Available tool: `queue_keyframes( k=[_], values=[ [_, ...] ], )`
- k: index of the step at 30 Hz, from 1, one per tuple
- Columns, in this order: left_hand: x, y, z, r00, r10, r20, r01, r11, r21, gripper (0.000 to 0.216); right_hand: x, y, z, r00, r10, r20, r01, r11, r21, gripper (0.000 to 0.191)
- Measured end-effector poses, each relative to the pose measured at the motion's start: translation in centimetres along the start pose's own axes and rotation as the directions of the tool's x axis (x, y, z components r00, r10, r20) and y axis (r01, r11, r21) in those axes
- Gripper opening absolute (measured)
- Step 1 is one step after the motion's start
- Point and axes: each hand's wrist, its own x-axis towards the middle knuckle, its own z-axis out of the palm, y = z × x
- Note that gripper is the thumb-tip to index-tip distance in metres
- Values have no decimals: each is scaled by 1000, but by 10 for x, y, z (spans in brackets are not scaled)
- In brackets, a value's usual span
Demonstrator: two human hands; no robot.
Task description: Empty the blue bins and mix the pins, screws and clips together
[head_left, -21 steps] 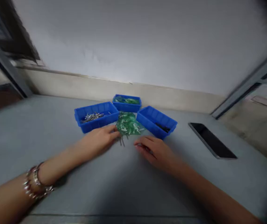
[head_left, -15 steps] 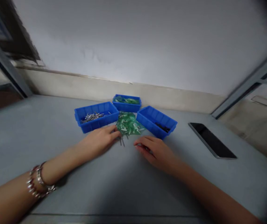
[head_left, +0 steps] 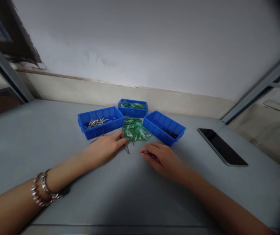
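Note:
My left hand (head_left: 107, 143) rests low over the table with its fingers curled, just in front of the left blue bin (head_left: 103, 130). Thin metal pins (head_left: 127, 149) lie right at its fingertips; whether the fingers grip one is hidden. Another thin rod (head_left: 96, 139) shows between this hand and the bin. My right hand (head_left: 161, 159) is closed, thumb and forefinger pressed together, with a tiny pale tip between them too small to name. Between and beyond the hands lies a green plastic bag (head_left: 136, 132) with small metal pieces on or in it.
Silvery pins (head_left: 97, 122) fill part of the left bin. The right blue bin (head_left: 159, 129) holds small dark pieces (head_left: 170, 133). A rear blue bin (head_left: 133, 112) contains green plastic packets. A dark-screened phone (head_left: 222, 147) lies at the right, and a wall (head_left: 140, 49) rises behind.
The pins by my left fingertips have shifted from side by side to meeting at an angle. A thin rod now shows behind my left hand. My right hand stays almost still.

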Motion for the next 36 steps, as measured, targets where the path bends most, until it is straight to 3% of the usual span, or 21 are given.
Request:
queue_keyframes(
  k=[6, 22, 30, 36],
  values=[
    [1, 3, -2, 999, 41, 7, -41, 999, 16, 25, 1, 0, 1, 1000, 0, 0, 0, 1000, -2, 19],
    [3, 4, -5, 993, -7, 121, 9, 1000, -21, 32, 0, 1, 1, 1000, 12, 12, -12, 1000, -3, 19],
    [-1, -3, -18, 999, 34, -28, -32, 998, 49, 30, -1, 3, 1, 999, 30, 26, -30, 1000, -4, 19],
    [-2, -1, -26, 988, 18, -156, -33, 995, -95, 22, -2, 3, 1, 999, 43, -1, -43, 999, -10, 20]
  ],
)
